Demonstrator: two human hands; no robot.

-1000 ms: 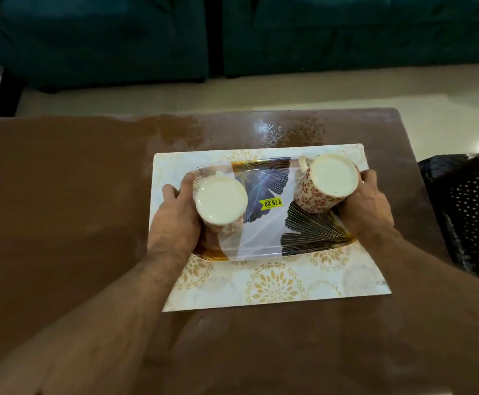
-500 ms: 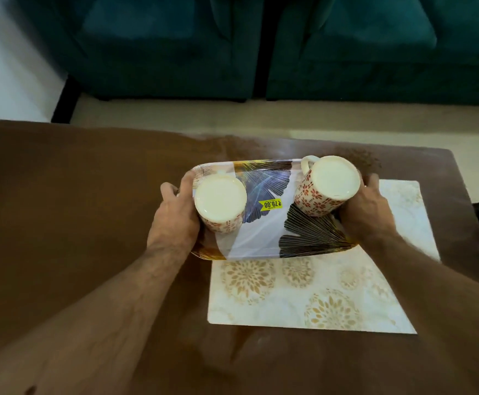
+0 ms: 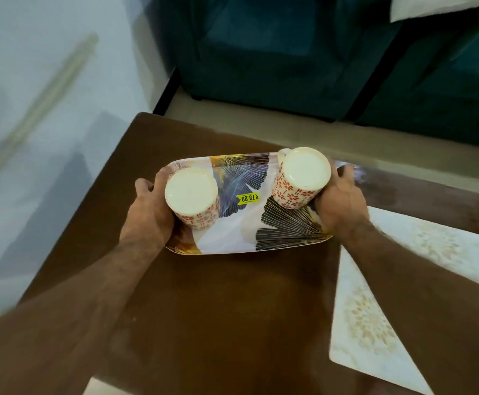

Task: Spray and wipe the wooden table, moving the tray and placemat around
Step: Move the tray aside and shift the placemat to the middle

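A leaf-patterned tray (image 3: 241,226) with a yellow price sticker is over the left part of the brown wooden table (image 3: 218,309). Two upturned floral mugs stand on it, one at the left (image 3: 191,195) and one at the right (image 3: 303,175). My left hand (image 3: 147,212) grips the tray's left end and my right hand (image 3: 340,203) grips its right end. The cream placemat (image 3: 375,323) with gold flowers lies on the table's right side, apart from the tray and partly hidden by my right forearm.
A teal sofa (image 3: 289,52) stands behind the table across a strip of pale floor. A white wall (image 3: 47,109) runs along the table's left edge. Wet spray marks (image 3: 380,181) show on the table beyond my right hand.
Both hands have carried the tray with its mugs leftward, off the placemat and over the bare left part of the table. The placemat stayed on the right.
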